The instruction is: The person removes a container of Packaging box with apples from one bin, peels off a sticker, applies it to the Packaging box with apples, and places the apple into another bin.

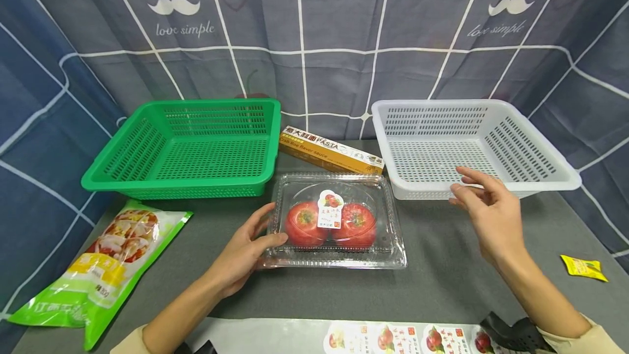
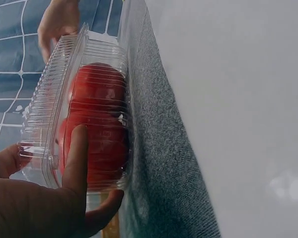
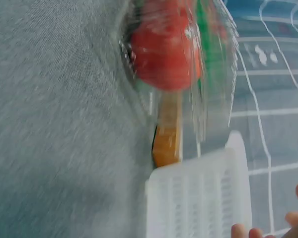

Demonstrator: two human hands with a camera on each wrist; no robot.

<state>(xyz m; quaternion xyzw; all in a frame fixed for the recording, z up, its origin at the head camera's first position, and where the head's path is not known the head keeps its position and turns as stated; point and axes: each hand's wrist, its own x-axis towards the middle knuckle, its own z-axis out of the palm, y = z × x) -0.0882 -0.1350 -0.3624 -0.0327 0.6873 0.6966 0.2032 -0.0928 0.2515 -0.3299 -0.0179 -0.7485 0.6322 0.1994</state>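
A clear plastic clamshell box (image 1: 388, 234) with two tomatoes (image 1: 357, 225) inside sits in the middle of the grey table. A white sticker (image 1: 330, 209) with a fruit picture is on its lid. My left hand (image 1: 248, 247) grips the box at its left side; in the left wrist view the thumb is at the lid's edge and fingers lie along the side wall. Off to the right, my right hand (image 1: 491, 214) is apart from the box, in front of the white basket (image 1: 540, 186). Its fingers are loosely bent and hold nothing.
A green basket (image 1: 177, 186) stands back left. Between the baskets lies a pasta box (image 1: 329, 150). A green food bag (image 1: 105, 266) is at left, a small yellow packet (image 1: 583, 267) at right. Along the front edge runs a sticker strip (image 1: 275, 335). A grey curtain (image 1: 339, 81) hangs behind.
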